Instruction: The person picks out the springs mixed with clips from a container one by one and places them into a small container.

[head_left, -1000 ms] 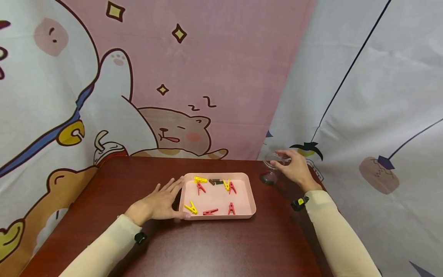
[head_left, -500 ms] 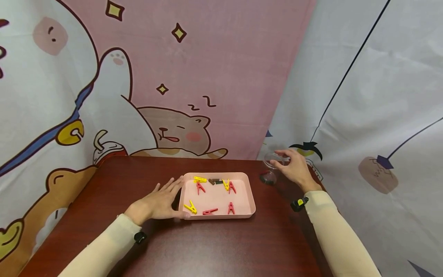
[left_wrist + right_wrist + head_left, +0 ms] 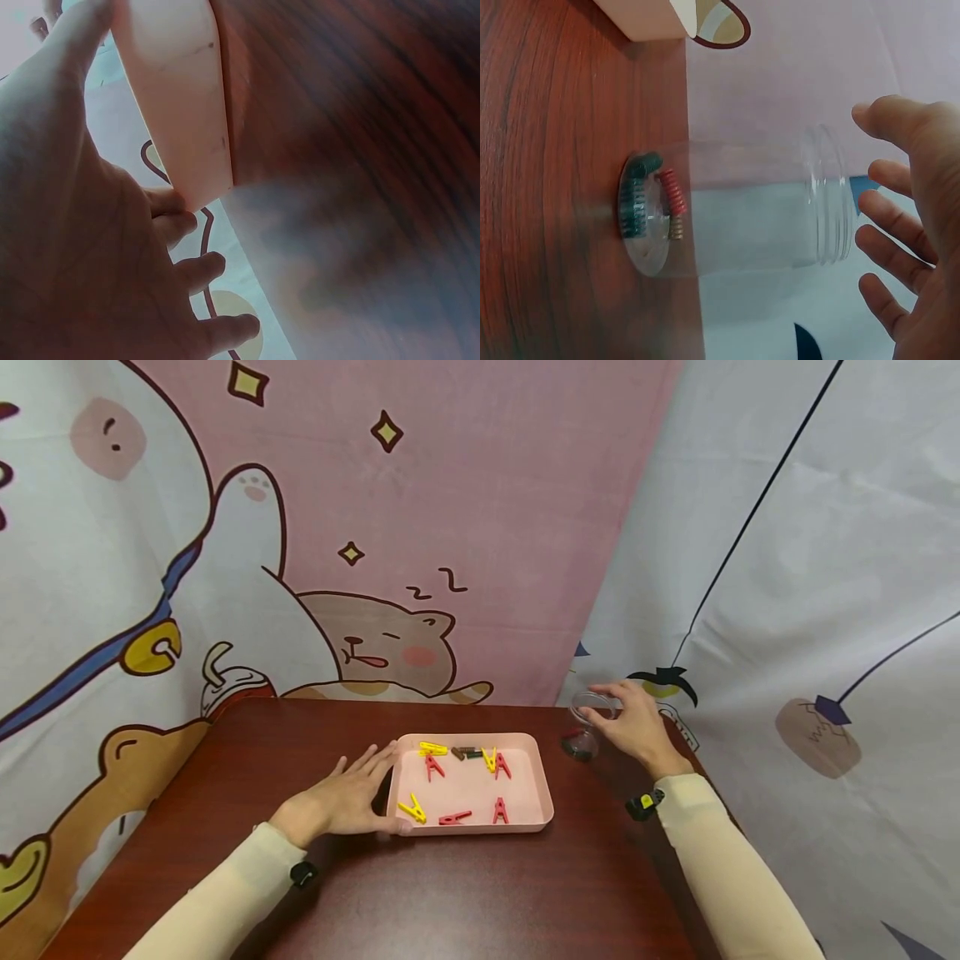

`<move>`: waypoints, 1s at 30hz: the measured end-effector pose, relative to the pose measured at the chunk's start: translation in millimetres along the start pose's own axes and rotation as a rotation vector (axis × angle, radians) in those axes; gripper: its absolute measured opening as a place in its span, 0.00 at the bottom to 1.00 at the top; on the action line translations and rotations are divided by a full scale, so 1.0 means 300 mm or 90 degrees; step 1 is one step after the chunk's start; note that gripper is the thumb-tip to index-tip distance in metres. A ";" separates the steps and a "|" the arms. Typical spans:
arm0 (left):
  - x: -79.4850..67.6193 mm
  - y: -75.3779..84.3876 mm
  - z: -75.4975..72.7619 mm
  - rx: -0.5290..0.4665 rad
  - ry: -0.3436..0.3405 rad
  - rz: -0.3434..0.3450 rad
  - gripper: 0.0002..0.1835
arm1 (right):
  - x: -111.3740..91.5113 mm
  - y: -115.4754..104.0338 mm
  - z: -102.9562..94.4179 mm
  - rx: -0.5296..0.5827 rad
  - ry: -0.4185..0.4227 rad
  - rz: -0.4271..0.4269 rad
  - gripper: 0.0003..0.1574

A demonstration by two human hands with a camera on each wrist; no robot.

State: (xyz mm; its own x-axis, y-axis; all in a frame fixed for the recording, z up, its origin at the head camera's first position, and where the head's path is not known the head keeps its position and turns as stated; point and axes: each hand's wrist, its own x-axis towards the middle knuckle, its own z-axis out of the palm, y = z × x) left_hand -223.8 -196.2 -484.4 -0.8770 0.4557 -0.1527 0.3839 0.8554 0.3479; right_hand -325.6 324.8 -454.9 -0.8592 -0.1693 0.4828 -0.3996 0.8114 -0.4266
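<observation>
My left hand (image 3: 341, 797) holds the left end of a pink tray (image 3: 480, 829), thumb at its front corner and fingertips at the back left. The left wrist view shows the tray's outer wall (image 3: 180, 97) between thumb and fingers. In the tray lie red clothespins (image 3: 501, 811), yellow clothespins (image 3: 432, 749) and a few small dark springs (image 3: 471, 752). My right hand (image 3: 633, 727) is beside the mouth of a clear jar (image 3: 757, 210), fingers loosely bent and apart from its rim. At the jar's bottom are green springs (image 3: 634, 206), a red spring (image 3: 672, 191) and a brassy one.
The dark red-brown wooden table (image 3: 480, 902) carries the tray and the upright jar. Directly behind it hangs a cartoon-printed cloth (image 3: 487, 527), which also runs along the right side.
The right hand has shifted very slightly to the left at the jar's mouth. The left hand, tray, clothespins and jar stay where they were.
</observation>
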 end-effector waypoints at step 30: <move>0.023 0.002 0.021 0.118 0.032 0.013 0.71 | 0.031 -0.306 0.117 -0.073 -0.147 -0.188 0.29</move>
State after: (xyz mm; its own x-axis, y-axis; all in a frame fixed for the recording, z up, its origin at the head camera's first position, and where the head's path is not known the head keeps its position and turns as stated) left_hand -227.8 -191.0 -490.9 -0.8801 0.4642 -0.0999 0.4440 0.8790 0.1737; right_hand -308.0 228.9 -438.1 -0.7676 -0.5155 0.3810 -0.6129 0.7642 -0.2008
